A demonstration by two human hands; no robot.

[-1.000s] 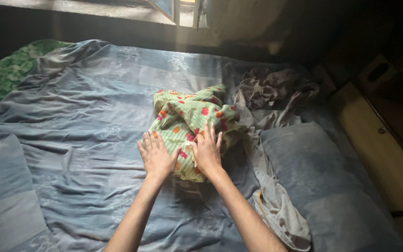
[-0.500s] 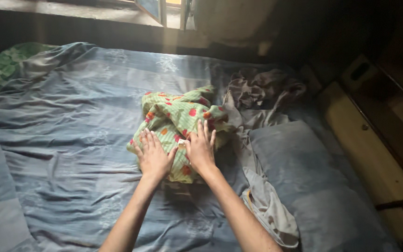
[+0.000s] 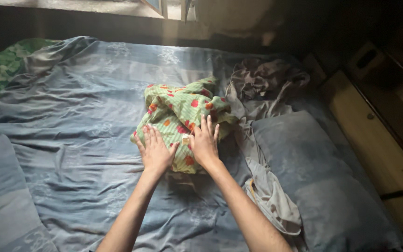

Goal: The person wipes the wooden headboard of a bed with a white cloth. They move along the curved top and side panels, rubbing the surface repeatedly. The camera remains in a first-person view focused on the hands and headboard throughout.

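a thin, matt, crumpled green cloth (image 3: 180,116) with red and orange flowers is seen on the bed's soft, wrinkled blue-grey sheet (image 3: 71,135). a limp grey cloth garment (image 3: 267,191) and a matt fabric pillow (image 3: 313,177) are shown beside smooth, pale wooden furniture (image 3: 369,135).

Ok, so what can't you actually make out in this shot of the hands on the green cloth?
- Head view: the part of the green flowered cloth under the left hand and right hand is covered by them.
- What kind of garment it is: too bunched to tell.
- The grey clothes pile: too dark to separate.
- The pillow: cut off by the bottom edge.
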